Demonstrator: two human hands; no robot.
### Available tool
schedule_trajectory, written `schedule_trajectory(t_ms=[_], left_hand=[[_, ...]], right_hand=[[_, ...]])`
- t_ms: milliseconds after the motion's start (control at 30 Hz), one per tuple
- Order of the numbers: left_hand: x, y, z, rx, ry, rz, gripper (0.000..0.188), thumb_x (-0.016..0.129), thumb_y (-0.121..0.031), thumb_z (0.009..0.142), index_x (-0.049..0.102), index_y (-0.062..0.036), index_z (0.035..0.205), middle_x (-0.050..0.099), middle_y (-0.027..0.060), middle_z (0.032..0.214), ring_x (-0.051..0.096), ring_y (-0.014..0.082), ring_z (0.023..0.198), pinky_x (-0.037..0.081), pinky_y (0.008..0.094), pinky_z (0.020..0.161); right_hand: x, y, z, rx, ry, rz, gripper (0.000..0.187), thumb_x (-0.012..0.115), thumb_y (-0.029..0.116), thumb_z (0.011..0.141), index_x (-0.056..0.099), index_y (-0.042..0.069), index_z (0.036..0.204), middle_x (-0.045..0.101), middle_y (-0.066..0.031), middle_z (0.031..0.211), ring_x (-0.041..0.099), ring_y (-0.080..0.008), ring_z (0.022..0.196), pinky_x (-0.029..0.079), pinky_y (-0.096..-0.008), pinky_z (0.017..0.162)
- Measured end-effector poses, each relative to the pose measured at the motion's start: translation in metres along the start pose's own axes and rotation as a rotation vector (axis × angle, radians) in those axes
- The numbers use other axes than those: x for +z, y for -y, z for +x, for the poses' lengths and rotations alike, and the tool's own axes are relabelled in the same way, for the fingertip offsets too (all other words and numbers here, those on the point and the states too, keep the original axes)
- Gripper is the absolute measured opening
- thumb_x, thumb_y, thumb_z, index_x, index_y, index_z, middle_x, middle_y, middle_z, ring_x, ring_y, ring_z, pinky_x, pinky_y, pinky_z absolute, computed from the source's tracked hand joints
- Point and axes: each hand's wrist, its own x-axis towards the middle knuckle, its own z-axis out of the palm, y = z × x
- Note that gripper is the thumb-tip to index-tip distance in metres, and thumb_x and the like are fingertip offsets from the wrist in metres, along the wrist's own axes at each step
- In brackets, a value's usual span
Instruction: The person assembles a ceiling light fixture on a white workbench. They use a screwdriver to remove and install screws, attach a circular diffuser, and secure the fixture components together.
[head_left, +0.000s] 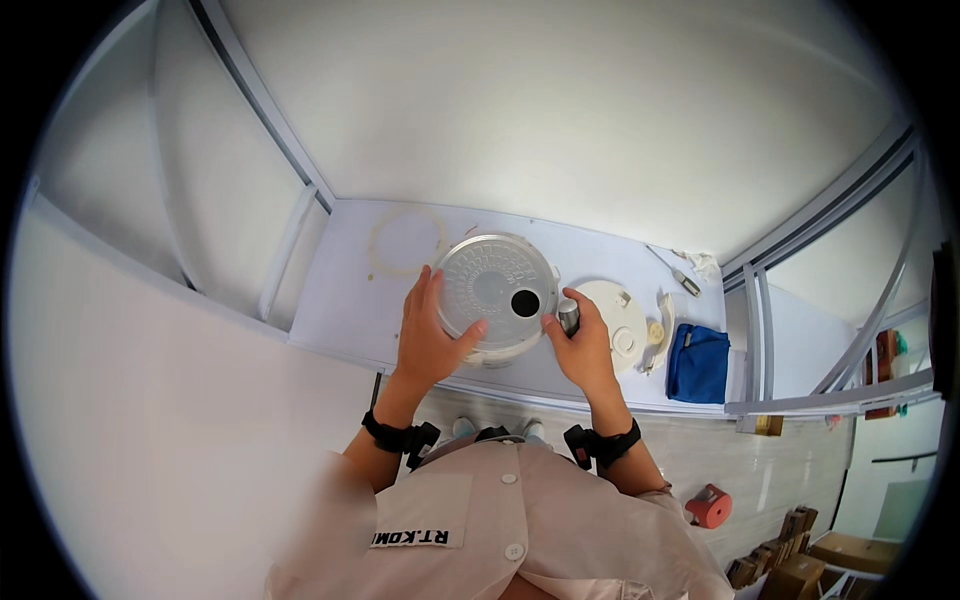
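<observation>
In front of me is a round cooker lid (490, 285) with a silver-grey ribbed inner face and a dark round hole right of its middle. My left hand (430, 335) grips its left rim, thumb lying over the near edge and fingers along the side. My right hand (585, 345) is at the right rim, its thumb close to the edge. Between that thumb and forefinger shows a short silver cylinder (568, 315); its lower end is hidden by the hand. Just beyond the right hand lies a white round cover (610, 300) with a ring-shaped part on it.
A screwdriver (686, 283) lies at the table's far right, beside crumpled white material (705, 264). Nearer are a white curved strip (664, 330) and a blue cloth pouch (698, 363). A pale ring (372, 245) rests at the back left. Metal frame posts (755, 330) flank the table (340, 300).
</observation>
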Motion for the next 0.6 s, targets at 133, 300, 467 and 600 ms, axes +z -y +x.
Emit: schedule_trajectory(t_ms=[133, 300, 467, 600], left_hand=[[-0.006, 0.004, 0.002, 0.059, 0.032, -0.013, 0.095, 0.087, -0.036, 0.083, 0.04, 0.0027, 0.156, 0.033, 0.0367, 0.163, 0.038, 0.0509, 0.148, 0.038, 0.0568, 0.119], [-0.012, 0.008, 0.006, 0.118, 0.039, -0.061, 0.094, 0.089, -0.034, 0.082, 0.042, -0.0028, 0.157, 0.033, 0.0348, 0.165, 0.039, 0.0495, 0.148, 0.039, 0.0557, 0.119], [-0.023, -0.006, 0.015, 0.178, 0.078, -0.144, 0.094, 0.092, -0.029, 0.079, 0.045, -0.0041, 0.156, 0.032, 0.0336, 0.166, 0.041, 0.0482, 0.15, 0.041, 0.0529, 0.119], [-0.026, -0.03, 0.018, 0.233, 0.092, -0.131, 0.093, 0.093, -0.027, 0.078, 0.047, -0.0041, 0.155, 0.031, 0.0328, 0.167, 0.042, 0.0476, 0.15, 0.043, 0.0515, 0.118]], right_hand=[[0.006, 0.012, -0.002, 0.083, 0.003, 0.045, 0.05, 0.079, 0.02, 0.094, 0.063, -0.005, 0.134, 0.07, -0.0214, 0.108, 0.069, -0.0296, 0.088, 0.056, -0.0393, 0.078], [0.006, 0.025, -0.003, 0.214, 0.06, 0.097, 0.054, 0.081, 0.018, 0.093, 0.062, -0.006, 0.137, 0.071, -0.0172, 0.1, 0.067, -0.0195, 0.085, 0.055, -0.0327, 0.076], [0.006, 0.018, -0.005, 0.073, -0.086, 0.297, 0.061, 0.082, 0.016, 0.093, 0.057, -0.005, 0.144, 0.073, -0.0136, 0.107, 0.066, -0.0147, 0.091, 0.055, -0.0298, 0.081], [-0.013, 0.019, -0.003, 0.066, -0.148, 0.328, 0.062, 0.082, 0.015, 0.093, 0.056, -0.005, 0.146, 0.073, -0.0113, 0.106, 0.067, -0.0146, 0.092, 0.055, -0.0292, 0.082]])
